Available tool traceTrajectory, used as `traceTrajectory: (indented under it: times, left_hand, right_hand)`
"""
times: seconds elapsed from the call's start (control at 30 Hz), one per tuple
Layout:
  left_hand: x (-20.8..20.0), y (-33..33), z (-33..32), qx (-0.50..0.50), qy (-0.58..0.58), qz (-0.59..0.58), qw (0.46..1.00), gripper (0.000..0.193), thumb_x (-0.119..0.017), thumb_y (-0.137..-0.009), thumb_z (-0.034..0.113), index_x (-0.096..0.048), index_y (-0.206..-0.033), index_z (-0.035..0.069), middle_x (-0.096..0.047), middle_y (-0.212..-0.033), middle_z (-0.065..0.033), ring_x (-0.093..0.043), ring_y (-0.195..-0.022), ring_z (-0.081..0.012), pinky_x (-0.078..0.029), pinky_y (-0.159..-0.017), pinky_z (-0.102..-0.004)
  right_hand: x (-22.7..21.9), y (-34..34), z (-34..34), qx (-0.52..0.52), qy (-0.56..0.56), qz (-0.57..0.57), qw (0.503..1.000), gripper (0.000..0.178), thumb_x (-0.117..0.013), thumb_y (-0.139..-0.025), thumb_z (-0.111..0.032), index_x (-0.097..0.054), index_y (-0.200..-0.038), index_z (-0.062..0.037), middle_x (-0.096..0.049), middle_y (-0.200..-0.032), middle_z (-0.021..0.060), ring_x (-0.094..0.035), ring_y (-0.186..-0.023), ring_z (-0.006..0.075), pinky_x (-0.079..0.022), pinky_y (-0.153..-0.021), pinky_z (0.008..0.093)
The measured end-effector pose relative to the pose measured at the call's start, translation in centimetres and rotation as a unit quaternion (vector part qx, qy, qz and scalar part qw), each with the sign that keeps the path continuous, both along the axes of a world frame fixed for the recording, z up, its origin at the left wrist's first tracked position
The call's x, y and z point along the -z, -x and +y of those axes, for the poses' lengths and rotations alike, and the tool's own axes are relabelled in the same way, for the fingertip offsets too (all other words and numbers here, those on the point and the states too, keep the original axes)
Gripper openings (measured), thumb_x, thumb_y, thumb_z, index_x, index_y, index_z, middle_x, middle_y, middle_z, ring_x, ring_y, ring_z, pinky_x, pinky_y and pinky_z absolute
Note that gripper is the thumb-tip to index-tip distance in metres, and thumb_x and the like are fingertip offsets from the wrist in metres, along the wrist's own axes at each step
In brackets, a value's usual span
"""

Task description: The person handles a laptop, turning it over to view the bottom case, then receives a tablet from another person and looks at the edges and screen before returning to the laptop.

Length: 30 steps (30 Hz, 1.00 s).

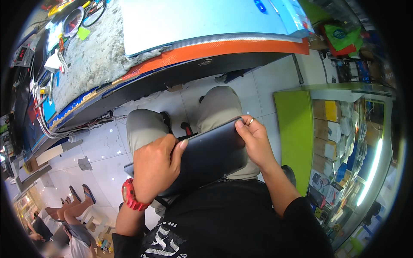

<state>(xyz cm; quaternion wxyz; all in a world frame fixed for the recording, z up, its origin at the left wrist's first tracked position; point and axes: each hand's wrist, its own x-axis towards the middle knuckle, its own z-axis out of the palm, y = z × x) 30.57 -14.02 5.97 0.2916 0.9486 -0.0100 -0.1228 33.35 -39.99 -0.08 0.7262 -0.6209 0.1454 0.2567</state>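
A dark, flat laptop rests tilted across my lap, its smooth outer face toward me. My left hand is closed over its far edge left of the middle, the thumb lying along the surface. At the far right corner, my right hand pinches the laptop, thumb on the face and fingers curled behind. The left wrist and hand cover part of the laptop's left side. Whether it is fully folded, I cannot tell.
Beyond my knees stands a workbench with a grey stained mat, tools and a large pale blue-white panel. A glass display case with a green side is on the right. Another person sits at lower left.
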Motion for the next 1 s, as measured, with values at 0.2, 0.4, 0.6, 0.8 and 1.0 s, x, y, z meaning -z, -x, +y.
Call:
traceTrajectory:
  times: [0.2, 0.4, 0.6, 0.8, 1.0]
  left_hand:
    - [-2.7, 1.4, 0.0, 0.042, 0.006, 0.004, 0.999, 0.034, -0.063, -0.103, 0.025, -0.060, -0.076, 0.002, -0.060, -0.063, -0.0157, -0.060, -0.058, -0.0388, -0.045, -0.054, -0.0454]
    - [-3.3, 2.6, -0.5, 0.049, -0.002, -0.017, 0.999, 0.037, -0.063, -0.103, 0.024, -0.057, -0.073, 0.003, -0.059, -0.061, -0.0149, -0.059, -0.055, -0.0373, -0.043, -0.052, -0.0447]
    - [-3.9, 3.2, -1.1, 0.044, 0.004, -0.034, 0.998, 0.036, -0.063, -0.103, 0.023, -0.057, -0.074, 0.003, -0.059, -0.062, -0.0154, -0.059, -0.055, -0.0376, -0.044, -0.052, -0.0447]
    - [-4.0, 3.3, -1.0, 0.045, 0.008, -0.012, 0.999, 0.035, -0.063, -0.103, 0.024, -0.060, -0.077, 0.001, -0.060, -0.064, -0.0177, -0.059, -0.058, -0.0399, -0.044, -0.054, -0.0452]
    - [-4.1, 3.1, -1.2, 0.031, 0.019, 0.007, 0.999, 0.032, -0.063, -0.103, 0.025, -0.066, -0.083, 0.001, -0.062, -0.066, -0.0184, -0.061, -0.060, -0.0397, -0.046, -0.056, -0.0441]
  right_hand:
    - [-2.9, 1.7, -0.3, -0.011, 0.014, -0.067, 0.998, 0.021, -0.055, -0.106, -0.011, -0.062, -0.120, 0.0027, -0.065, -0.097, 0.0013, -0.057, -0.085, 0.0053, -0.048, -0.080, 0.0231]
    - [-3.5, 2.8, -0.6, -0.014, 0.051, -0.101, 0.993, 0.020, -0.057, -0.105, -0.012, -0.062, -0.118, 0.0027, -0.061, -0.090, -0.0016, -0.050, -0.079, 0.0040, -0.043, -0.073, 0.0227]
    - [-3.3, 3.4, -0.8, -0.003, 0.070, -0.129, 0.989, 0.018, -0.059, -0.104, -0.013, -0.063, -0.113, 0.0018, -0.060, -0.087, -0.0020, -0.050, -0.078, 0.0038, -0.043, -0.071, 0.0226]
    - [-3.2, 4.1, -0.7, 0.019, 0.057, -0.142, 0.988, 0.017, -0.061, -0.104, -0.014, -0.063, -0.113, 0.0009, -0.060, -0.087, -0.0017, -0.050, -0.078, 0.0041, -0.043, -0.071, 0.0227]
    - [-3.1, 3.9, -0.7, 0.023, 0.060, -0.141, 0.988, 0.018, -0.062, -0.104, -0.014, -0.063, -0.116, -0.0003, -0.060, -0.088, -0.0018, -0.052, -0.081, 0.0045, -0.044, -0.073, 0.0229]
